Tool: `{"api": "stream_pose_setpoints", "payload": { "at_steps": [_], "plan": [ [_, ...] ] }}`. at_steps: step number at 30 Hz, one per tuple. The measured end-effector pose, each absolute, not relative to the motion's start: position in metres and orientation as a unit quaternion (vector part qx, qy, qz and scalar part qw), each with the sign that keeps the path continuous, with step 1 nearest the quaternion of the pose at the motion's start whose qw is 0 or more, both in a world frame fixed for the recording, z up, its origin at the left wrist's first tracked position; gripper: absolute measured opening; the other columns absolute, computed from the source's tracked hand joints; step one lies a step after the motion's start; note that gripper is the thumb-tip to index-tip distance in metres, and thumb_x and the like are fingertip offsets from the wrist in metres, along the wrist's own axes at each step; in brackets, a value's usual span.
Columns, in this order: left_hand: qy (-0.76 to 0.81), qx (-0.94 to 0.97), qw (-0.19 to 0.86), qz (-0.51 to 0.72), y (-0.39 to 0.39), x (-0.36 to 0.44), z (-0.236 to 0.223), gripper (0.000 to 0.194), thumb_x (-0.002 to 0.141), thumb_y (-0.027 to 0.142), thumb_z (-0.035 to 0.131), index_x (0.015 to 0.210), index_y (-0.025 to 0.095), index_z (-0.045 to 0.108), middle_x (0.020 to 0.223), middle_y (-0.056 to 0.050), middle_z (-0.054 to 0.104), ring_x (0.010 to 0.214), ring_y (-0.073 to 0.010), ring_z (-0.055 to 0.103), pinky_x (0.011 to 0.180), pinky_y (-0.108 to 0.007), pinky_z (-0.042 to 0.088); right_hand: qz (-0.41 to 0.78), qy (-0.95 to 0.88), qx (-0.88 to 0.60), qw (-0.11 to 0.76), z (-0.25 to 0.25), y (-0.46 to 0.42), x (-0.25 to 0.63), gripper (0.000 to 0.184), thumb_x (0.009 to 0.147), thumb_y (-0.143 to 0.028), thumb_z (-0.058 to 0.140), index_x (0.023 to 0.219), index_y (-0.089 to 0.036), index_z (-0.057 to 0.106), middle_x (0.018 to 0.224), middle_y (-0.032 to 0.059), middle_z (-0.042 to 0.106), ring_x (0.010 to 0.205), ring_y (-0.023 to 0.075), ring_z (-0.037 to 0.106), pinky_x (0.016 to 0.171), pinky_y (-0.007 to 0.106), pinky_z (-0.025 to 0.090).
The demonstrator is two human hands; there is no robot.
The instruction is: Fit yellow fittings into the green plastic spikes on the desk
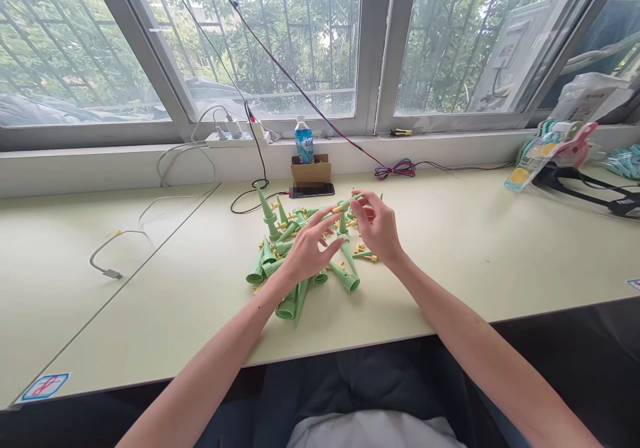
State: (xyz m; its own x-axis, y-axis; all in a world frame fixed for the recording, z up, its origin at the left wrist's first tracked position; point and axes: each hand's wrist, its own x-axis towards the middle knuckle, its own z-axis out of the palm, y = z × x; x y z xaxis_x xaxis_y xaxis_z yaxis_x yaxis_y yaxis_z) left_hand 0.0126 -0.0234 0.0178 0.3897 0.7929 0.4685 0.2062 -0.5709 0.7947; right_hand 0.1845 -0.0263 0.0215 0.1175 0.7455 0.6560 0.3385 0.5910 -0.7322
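Observation:
A heap of green plastic cone spikes (pixel 280 248) and small yellow plugs (pixel 371 258) lies on the pale green table (pixel 475 248) in front of me. My left hand (pixel 307 251) hovers over the heap with its fingers stretched out, holding nothing that I can see. My right hand (pixel 377 225) is at the heap's right side, fingers curled in a pinch on a small green and yellow piece (pixel 345 205) held above the pile. The two hands' fingertips almost meet over the heap.
A phone (pixel 311 191) lies before a small cardboard box (pixel 311 168), with a water bottle (pixel 303 139) behind it. Cables (pixel 395 168) and a power strip (pixel 235 135) line the window ledge. A loose white cable (pixel 107 255) lies at left; packaged goods (pixel 550 148) at far right.

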Motion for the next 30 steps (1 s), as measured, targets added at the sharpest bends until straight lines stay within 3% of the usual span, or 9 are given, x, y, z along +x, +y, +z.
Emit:
{"api": "stream_pose_setpoints", "payload": {
  "at_steps": [6,18,30],
  "plan": [
    [0.323,0.755,0.351,0.449,-0.0238,0.0125,0.0184,0.046,0.075,0.029,0.076,0.120,0.026,0.068,0.142,-0.010,0.049,0.083,-0.0185,0.065,0.066,-0.029,0.057,0.173,-0.648,-0.416,0.614,0.0216,-0.0263,0.1839,0.037,0.094,-0.051,0.049,0.115,-0.023,0.060,0.084,0.0035,0.062,0.053,0.0102,0.048,0.049,0.024,0.038],
    [0.347,0.746,0.389,0.414,-0.0216,0.0092,0.0181,0.045,0.082,0.039,0.069,0.126,0.029,0.064,0.146,-0.009,0.043,0.089,-0.0187,0.066,0.068,-0.028,0.060,0.184,-0.661,-0.414,0.598,0.0182,-0.0233,0.1845,0.040,0.095,-0.043,0.049,0.129,-0.022,0.055,0.092,0.0055,0.061,0.058,0.0113,0.051,0.051,0.025,0.043],
    [0.370,0.759,0.367,0.390,-0.0178,0.0084,0.0176,0.042,0.085,0.040,0.064,0.124,0.025,0.064,0.142,-0.007,0.049,0.089,-0.0179,0.066,0.068,-0.030,0.062,0.155,-0.678,-0.459,0.553,0.0156,-0.0193,0.1855,0.037,0.096,-0.037,0.047,0.125,-0.016,0.056,0.094,0.0054,0.064,0.054,0.0092,0.052,0.058,0.026,0.046]
  ]
}}
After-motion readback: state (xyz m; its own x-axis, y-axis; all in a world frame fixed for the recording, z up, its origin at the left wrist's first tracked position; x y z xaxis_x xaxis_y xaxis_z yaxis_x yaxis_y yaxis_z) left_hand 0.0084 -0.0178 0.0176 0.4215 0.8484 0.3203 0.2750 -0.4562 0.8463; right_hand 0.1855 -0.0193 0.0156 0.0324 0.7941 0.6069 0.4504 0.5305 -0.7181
